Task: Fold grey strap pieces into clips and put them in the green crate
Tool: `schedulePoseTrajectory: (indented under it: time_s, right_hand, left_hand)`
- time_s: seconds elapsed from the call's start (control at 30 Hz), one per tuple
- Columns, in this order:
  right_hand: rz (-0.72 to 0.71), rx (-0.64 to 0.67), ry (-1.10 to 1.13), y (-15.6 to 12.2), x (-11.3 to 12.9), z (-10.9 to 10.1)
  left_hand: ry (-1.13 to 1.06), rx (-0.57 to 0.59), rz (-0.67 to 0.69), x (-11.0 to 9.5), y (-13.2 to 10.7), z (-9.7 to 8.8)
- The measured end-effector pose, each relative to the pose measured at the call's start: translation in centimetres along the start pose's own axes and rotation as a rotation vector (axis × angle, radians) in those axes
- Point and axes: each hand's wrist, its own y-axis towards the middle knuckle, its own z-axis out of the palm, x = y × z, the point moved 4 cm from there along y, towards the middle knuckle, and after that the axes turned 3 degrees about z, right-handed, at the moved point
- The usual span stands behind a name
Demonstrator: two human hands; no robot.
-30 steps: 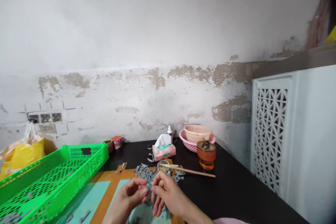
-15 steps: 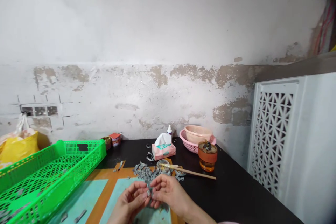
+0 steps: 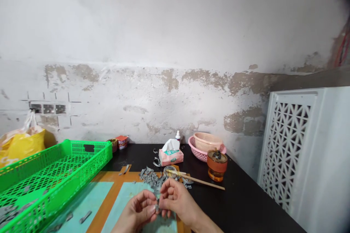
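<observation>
My left hand (image 3: 140,209) and my right hand (image 3: 175,201) meet low in the middle of the view, fingertips nearly touching. Between thumb and fingers my left hand pinches a small grey piece (image 3: 156,207). The right fingers are closed at the same piece; its shape is mostly hidden. Just beyond the hands lies a pile of grey curved pieces (image 3: 151,179), beside a small round dish (image 3: 169,170) with a wooden stick (image 3: 203,182) across it. Two loose grey pieces, one of them a short strip (image 3: 85,217), rest on the pale green mat (image 3: 120,204) to the left.
A green plastic crate (image 3: 82,174) with grey pieces in it stands left. Behind are a tissue box (image 3: 171,157), a small white bottle (image 3: 178,136), a pink basket (image 3: 197,153) with a bowl (image 3: 208,141), and an amber jar (image 3: 217,165). A white lattice panel (image 3: 290,145) borders the right.
The view has turned slightly to the left. Both hands stay together over the mat, the fingertips slightly closer around the small grey piece.
</observation>
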Motion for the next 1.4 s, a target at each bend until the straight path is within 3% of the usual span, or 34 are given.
schedulePoseTrajectory:
  time_s: [0.57,0.8,1.17,1.4]
  right_hand:
    - [0.009,-0.030,0.004,-0.27,-0.03,0.27]
    - [-0.055,0.046,0.038,-0.37,0.26,0.05]
    - [0.070,0.004,0.061,-0.51,0.15,-0.21]
    - [0.052,0.007,0.098,-0.60,0.43,0.20]
  left_hand:
    - [0.018,0.012,-0.030,0.28,0.02,-0.10]
    - [-0.007,-0.042,-0.019,0.05,-0.04,-0.44]
    - [0.042,0.031,-0.049,0.25,-0.18,-0.27]
    - [-0.014,0.075,-0.041,0.27,-0.13,0.20]
